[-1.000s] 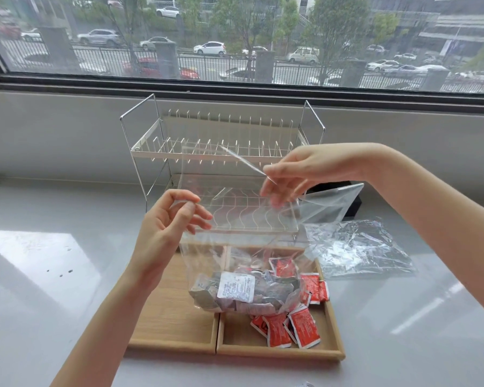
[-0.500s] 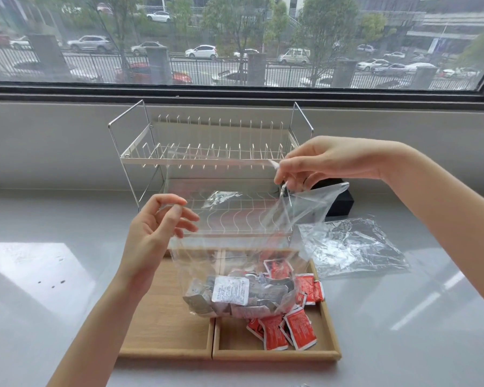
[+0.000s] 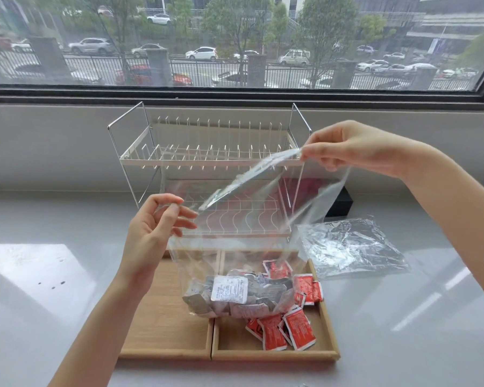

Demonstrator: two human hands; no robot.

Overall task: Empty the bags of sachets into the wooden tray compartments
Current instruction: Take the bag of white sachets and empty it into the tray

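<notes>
A clear plastic bag (image 3: 235,247) hangs upright over the wooden tray (image 3: 165,325), its bottom full of grey sachets (image 3: 235,297) behind a white label. My left hand (image 3: 154,233) pinches the bag's near left top edge. My right hand (image 3: 347,146) pinches the far right top edge higher up, so the mouth gapes wide. The bag's bottom rests across the divider between the two compartments. Red sachets (image 3: 288,328) lie loose in the right compartment; the left compartment shows bare wood.
An empty crumpled clear bag (image 3: 349,247) lies flat on the grey counter right of the tray. A white wire dish rack (image 3: 207,163) stands behind the tray against the window ledge. A black box (image 3: 341,203) sits behind the bag at the right.
My right hand has pulled its edge of the bag up and to the right, and the bag's mouth has spread wider. My left hand keeps its pinch in about the same place.
</notes>
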